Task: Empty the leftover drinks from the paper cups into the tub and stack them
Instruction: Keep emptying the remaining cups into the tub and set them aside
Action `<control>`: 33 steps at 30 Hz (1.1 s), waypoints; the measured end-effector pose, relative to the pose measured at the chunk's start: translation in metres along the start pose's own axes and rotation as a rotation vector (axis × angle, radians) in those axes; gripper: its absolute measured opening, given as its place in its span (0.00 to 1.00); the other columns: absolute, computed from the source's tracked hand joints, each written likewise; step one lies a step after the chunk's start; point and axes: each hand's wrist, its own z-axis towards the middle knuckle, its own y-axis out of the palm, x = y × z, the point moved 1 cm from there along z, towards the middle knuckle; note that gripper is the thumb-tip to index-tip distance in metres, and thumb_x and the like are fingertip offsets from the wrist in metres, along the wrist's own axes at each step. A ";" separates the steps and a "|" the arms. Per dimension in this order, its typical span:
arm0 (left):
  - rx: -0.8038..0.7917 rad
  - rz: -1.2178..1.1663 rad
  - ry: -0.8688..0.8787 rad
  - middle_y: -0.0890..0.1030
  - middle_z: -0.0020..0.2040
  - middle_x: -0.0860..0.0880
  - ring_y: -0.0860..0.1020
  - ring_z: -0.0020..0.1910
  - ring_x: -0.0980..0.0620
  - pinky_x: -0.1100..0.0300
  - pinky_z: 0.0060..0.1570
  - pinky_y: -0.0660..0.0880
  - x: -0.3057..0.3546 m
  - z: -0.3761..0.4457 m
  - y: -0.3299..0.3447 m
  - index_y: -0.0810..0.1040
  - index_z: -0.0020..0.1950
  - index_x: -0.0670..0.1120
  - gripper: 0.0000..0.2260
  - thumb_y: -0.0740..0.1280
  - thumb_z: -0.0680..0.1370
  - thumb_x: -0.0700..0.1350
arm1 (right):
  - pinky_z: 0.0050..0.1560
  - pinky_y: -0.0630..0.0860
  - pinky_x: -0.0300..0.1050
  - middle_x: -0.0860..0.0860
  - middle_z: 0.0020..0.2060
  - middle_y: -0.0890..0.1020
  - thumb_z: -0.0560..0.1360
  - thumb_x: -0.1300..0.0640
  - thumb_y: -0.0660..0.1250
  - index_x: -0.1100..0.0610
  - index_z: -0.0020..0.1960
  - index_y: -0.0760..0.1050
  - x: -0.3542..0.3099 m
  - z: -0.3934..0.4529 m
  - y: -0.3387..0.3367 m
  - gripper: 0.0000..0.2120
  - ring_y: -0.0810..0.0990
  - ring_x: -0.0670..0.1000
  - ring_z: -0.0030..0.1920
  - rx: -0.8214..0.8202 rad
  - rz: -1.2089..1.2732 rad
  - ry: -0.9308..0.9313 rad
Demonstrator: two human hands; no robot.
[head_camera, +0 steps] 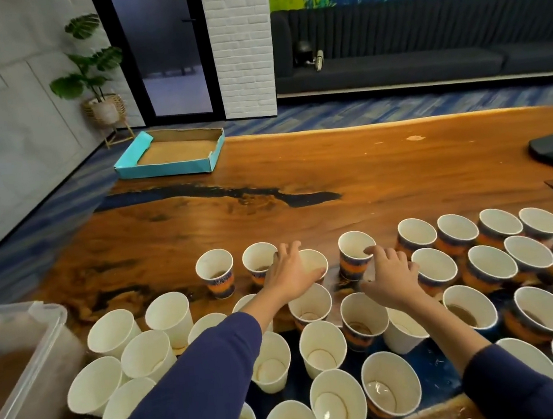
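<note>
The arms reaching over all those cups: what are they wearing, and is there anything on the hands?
Both arms wear long dark navy sleeves of plain cloth, reaching to the wrists. The left hand and right hand are bare: no gloves, and no watch shows.

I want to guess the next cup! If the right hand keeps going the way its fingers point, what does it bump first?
Probably the striped cup just ahead; the right hand already reaches its rim, though depth is unclear.

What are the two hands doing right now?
Left hand: fingers curled around a paper cup.
Right hand: open, fingers touching another cup.
</note>
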 end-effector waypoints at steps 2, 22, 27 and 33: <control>0.082 0.020 0.073 0.62 0.72 0.48 0.65 0.69 0.47 0.52 0.61 0.70 -0.002 -0.001 -0.006 0.59 0.74 0.49 0.29 0.65 0.78 0.57 | 0.71 0.56 0.58 0.54 0.70 0.66 0.75 0.50 0.66 0.53 0.72 0.59 0.001 0.005 0.002 0.30 0.61 0.57 0.70 0.047 0.039 0.023; 0.138 0.111 -0.120 0.60 0.76 0.47 0.61 0.73 0.45 0.51 0.70 0.61 -0.048 0.007 -0.037 0.57 0.77 0.48 0.30 0.65 0.78 0.53 | 0.69 0.60 0.54 0.53 0.70 0.67 0.73 0.41 0.68 0.52 0.72 0.62 -0.010 0.012 -0.007 0.33 0.64 0.55 0.68 -0.034 -0.031 -0.170; 0.059 0.082 -0.160 0.59 0.76 0.47 0.61 0.73 0.43 0.49 0.69 0.62 -0.059 0.010 -0.036 0.53 0.78 0.49 0.36 0.68 0.76 0.55 | 0.68 0.63 0.54 0.56 0.70 0.65 0.72 0.45 0.72 0.55 0.73 0.60 -0.009 0.039 0.005 0.36 0.63 0.57 0.68 0.164 -0.021 -0.080; 0.057 0.126 -0.171 0.59 0.76 0.46 0.58 0.74 0.43 0.50 0.70 0.61 -0.065 0.012 -0.027 0.51 0.78 0.47 0.40 0.70 0.74 0.57 | 0.71 0.55 0.61 0.56 0.73 0.61 0.72 0.47 0.72 0.53 0.77 0.51 -0.009 0.056 0.024 0.43 0.60 0.58 0.72 0.102 0.116 0.043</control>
